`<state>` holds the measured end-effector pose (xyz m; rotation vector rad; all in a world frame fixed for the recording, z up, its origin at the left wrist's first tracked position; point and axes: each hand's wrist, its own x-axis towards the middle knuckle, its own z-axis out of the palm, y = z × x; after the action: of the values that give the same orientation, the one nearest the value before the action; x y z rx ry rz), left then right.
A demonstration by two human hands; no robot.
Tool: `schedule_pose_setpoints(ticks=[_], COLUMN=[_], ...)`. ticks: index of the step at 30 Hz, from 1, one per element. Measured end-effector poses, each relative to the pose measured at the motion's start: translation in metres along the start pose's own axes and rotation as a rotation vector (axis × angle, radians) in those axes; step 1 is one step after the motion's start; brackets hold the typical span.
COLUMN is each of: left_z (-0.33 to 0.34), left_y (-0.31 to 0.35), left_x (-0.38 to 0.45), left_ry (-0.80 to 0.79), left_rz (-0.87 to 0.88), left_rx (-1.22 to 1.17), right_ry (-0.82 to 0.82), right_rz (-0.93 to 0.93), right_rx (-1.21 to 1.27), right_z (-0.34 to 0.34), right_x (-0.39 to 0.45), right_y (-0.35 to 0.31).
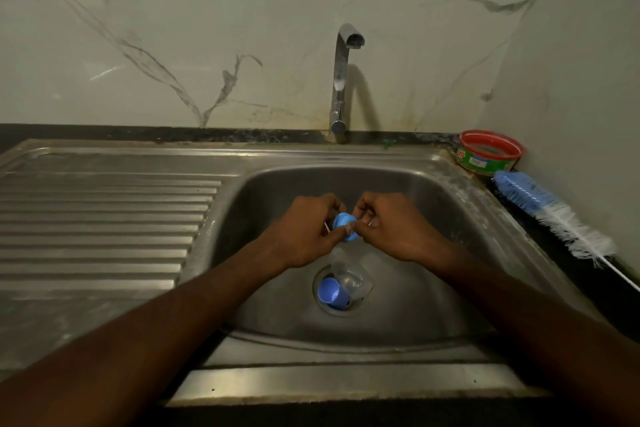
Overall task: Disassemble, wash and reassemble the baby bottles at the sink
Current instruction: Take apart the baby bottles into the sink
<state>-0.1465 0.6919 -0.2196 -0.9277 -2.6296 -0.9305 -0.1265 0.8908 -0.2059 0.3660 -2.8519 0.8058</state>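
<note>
Over the steel sink basin (408, 204), my left hand (304, 229) and my right hand (391, 225) both pinch a small blue bottle collar (343, 221) between their fingertips. Something pale and clear, perhaps the teat, shows at the collar's edges; I cannot tell for sure. Below the hands, on the drain, lie a clear bottle part (349, 279) and a blue cap (330, 292) on their sides, touching each other.
A chrome tap (341, 80) stands behind the basin with no water running. The ribbed draining board (104, 218) lies to the left. At the right sit a red-rimmed round soap tub (490, 152) and a blue-and-white bottle brush (550, 213) on the dark counter.
</note>
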Motion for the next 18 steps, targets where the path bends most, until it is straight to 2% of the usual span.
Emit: schedule_pose_setpoints(ticks=[9, 15, 18], left_z=[0.0018, -0.0011, 0.0010], left_y=[-0.0025, 0.0016, 0.0012], left_x=[-0.0010, 0.0000, -0.0004], left_ry=[-0.038, -0.091, -0.115], left_rz=[-0.074, -0.214, -0.211], left_rx=[-0.059, -0.311, -0.327], right_ry=[-0.058, -0.050, -0.051], right_rz=[-0.019, -0.097, -0.103], right_rx=[0.035, 0.008, -0.038], right_z=[-0.0010, 0.0000, 0.0006], right_x=[-0.0021, -0.0023, -0.0004], right_y=[-0.0045, -0.0052, 0.0009])
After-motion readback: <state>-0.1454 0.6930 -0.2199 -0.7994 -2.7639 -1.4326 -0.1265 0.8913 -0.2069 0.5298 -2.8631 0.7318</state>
